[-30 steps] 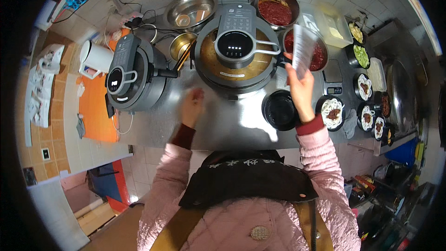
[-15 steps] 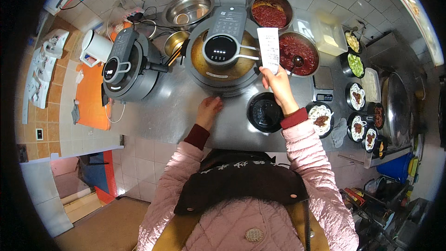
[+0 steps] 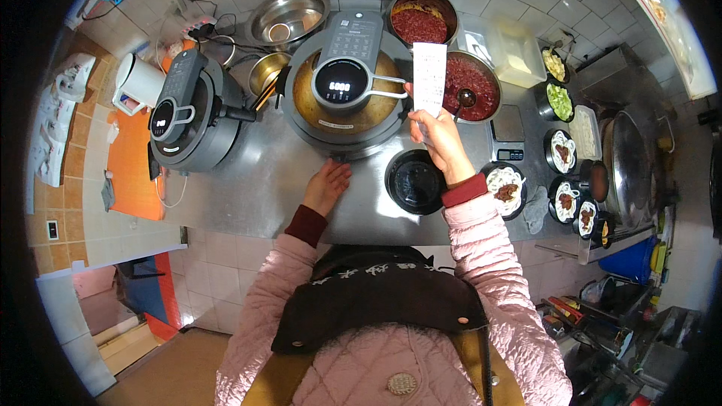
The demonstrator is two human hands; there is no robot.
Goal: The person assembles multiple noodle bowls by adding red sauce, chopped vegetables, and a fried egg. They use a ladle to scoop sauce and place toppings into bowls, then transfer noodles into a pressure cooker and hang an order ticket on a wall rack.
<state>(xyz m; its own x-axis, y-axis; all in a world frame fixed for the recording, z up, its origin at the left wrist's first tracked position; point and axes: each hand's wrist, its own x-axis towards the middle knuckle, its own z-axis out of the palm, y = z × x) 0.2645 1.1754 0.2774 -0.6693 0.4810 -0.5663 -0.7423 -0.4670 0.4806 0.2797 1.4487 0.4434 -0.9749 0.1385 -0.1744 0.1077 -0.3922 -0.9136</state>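
A slip [image 3: 429,79] is held up in the right hand [image 3: 440,139], pinched between thumb and fingers, in front of the sauce pot [image 3: 483,90] toward the bench's [image 3: 248,199] back edge. The left hand [image 3: 327,186] is held loosely open, nothing seen in it, just before the cooker [image 3: 350,98]; whether it is touched cannot be told. The cooker's display is lit, but how far its contents are cooked is not shown. Toward the right end, noodle bowls [image 3: 505,190] are already topped; the black bowl [image 3: 416,180] near the front edge seems not yet filled.
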